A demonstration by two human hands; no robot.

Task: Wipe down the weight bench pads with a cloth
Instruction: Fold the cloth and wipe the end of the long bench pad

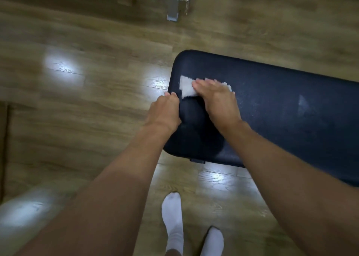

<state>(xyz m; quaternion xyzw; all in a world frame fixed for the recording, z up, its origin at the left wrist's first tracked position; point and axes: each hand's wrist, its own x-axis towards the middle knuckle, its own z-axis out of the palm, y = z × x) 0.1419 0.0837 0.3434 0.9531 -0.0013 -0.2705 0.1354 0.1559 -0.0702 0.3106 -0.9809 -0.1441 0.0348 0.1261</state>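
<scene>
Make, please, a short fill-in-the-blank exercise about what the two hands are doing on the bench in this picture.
1. The right hand presses flat on a white ____ lying on the bench pad.
2. The left hand grips the ____ of the pad, and does not touch the cloth.
3. The pad is dark, and the floor around it is made of ____.
4. Below the pad stand two feet in ____ socks.

Missing words: cloth; edge; wood; white
</scene>
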